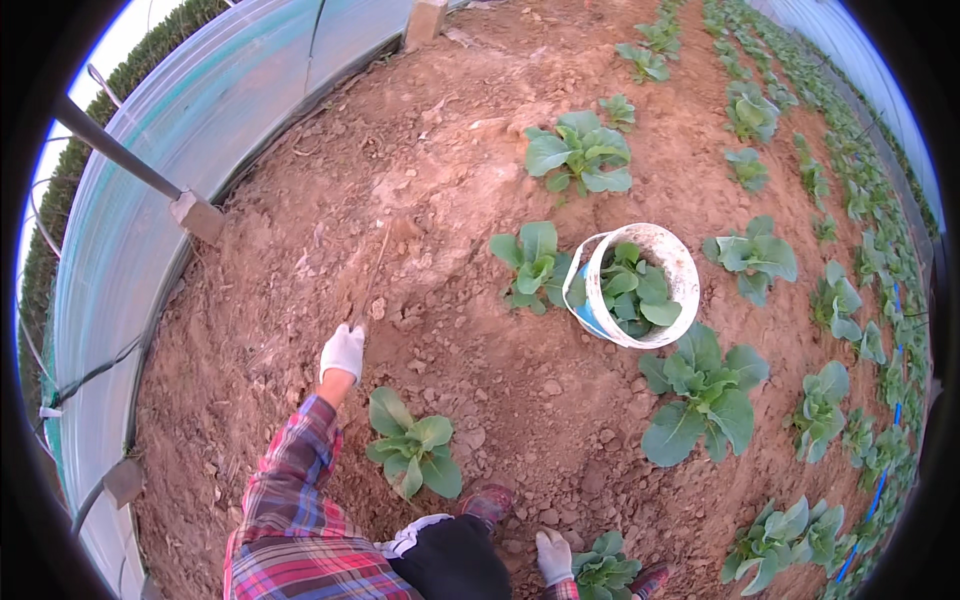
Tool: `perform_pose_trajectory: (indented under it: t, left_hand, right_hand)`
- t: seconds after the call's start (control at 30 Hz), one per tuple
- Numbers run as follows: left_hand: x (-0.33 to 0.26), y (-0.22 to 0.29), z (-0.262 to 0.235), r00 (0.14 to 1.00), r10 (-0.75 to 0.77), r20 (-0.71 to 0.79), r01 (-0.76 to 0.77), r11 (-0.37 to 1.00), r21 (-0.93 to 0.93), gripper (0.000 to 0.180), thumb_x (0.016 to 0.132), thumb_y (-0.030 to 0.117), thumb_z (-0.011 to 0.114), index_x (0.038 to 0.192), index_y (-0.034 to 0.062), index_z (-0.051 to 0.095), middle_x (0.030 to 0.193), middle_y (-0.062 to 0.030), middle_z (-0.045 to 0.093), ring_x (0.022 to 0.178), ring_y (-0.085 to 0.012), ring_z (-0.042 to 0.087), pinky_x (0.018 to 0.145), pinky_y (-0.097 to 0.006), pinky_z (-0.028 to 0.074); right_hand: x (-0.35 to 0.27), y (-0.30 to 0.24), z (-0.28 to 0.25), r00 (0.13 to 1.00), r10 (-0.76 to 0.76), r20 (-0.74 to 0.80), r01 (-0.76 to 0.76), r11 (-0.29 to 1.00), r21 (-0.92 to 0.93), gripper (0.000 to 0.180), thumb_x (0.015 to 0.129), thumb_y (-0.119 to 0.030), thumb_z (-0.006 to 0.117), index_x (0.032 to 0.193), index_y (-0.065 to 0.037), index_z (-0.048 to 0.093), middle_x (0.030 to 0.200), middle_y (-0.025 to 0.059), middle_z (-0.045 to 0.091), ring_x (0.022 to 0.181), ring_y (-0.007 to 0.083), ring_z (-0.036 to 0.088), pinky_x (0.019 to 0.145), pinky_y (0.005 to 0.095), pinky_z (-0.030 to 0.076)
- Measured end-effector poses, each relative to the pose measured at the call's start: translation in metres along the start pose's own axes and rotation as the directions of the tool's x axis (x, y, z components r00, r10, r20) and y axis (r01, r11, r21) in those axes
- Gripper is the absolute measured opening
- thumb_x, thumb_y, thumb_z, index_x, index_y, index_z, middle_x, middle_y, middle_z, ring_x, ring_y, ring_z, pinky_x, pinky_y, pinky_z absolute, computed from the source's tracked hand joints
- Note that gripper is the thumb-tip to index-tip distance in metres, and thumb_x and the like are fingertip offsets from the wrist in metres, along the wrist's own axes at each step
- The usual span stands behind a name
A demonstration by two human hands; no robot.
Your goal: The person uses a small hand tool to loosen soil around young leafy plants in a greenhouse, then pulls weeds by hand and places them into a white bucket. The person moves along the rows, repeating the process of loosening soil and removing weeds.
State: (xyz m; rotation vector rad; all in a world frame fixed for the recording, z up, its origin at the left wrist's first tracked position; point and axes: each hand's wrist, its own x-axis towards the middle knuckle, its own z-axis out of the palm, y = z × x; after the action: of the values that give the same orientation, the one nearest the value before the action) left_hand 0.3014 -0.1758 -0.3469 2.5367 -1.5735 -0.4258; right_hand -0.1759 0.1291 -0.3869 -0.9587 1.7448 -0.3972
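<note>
My left hand [343, 352], in a white glove with a plaid sleeve behind it, is closed around the near end of a thin wooden stick [374, 272] that reaches forward over the bare soil. My right hand [553, 556], also in a white glove, hangs low by my knee, just left of a small leafy plant [607, 570]; whether it holds anything cannot be made out. Between my arms grows a green leafy seedling [413, 447]. A white bucket [674, 255] with green plants inside lies tilted on the soil ahead to the right.
Rows of leafy green plants [578, 153] run across the brown clumpy soil [440, 160] to the right and far end. A plastic greenhouse wall [200, 110] with a metal pole [115, 150] and concrete footing blocks [196, 215] curves along the left. My shoes [487, 503] stand near the bottom.
</note>
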Motion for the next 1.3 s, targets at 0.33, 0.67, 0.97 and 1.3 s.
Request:
perform_pose_trajectory:
  t: [0.33,0.67,0.97,1.3]
  left_hand:
    - [0.102,0.188,-0.024,0.998,-0.035,0.058,0.036,0.999,-0.019,0.043,0.090,0.045,0.044,0.111,0.0082,0.053,0.102,-0.0197,0.064,0.099,-0.0371,0.060,0.084,-0.046,0.047]
    - [0.004,0.126,-0.022,0.969,-0.131,0.211,0.111,0.988,0.104,0.058,0.086,0.062,0.039,0.107,0.0102,0.052,0.095,-0.0210,0.065,0.092,-0.0390,0.062,0.079,-0.047,0.048]
    - [-0.099,0.039,-0.049,0.972,-0.141,0.187,0.100,0.972,0.211,0.039,0.089,0.048,0.046,0.097,0.0098,0.049,0.084,-0.0210,0.065,0.080,-0.0411,0.062,0.069,-0.050,0.047]
    - [0.024,0.149,-0.021,0.990,-0.046,0.130,0.040,0.998,0.054,0.044,0.089,0.049,0.046,0.105,0.0091,0.054,0.092,-0.0201,0.065,0.088,-0.0395,0.062,0.075,-0.048,0.048]
  right_hand:
    - [-0.012,-0.005,0.003,0.995,0.087,0.041,-0.091,0.988,0.123,0.037,0.090,-0.022,0.053,0.114,0.006,0.056,0.086,0.0104,0.065,0.066,0.0144,0.063,0.063,0.0259,0.047]
    - [-0.025,-0.024,-0.013,1.000,-0.002,-0.031,0.005,0.996,0.086,0.036,0.090,-0.022,0.052,0.112,0.005,0.056,0.087,0.0124,0.065,0.066,0.0163,0.063,0.064,0.0272,0.048]
    - [-0.026,-0.002,0.006,0.998,0.054,0.011,-0.055,0.992,0.110,0.034,0.089,-0.021,0.052,0.111,0.005,0.058,0.087,0.0129,0.065,0.065,0.0171,0.063,0.064,0.0279,0.048]
    - [-0.026,0.008,-0.007,0.998,0.044,-0.045,-0.040,0.996,0.079,0.040,0.088,-0.030,0.051,0.109,0.003,0.059,0.084,0.0173,0.066,0.069,0.0222,0.066,0.069,0.0338,0.049]
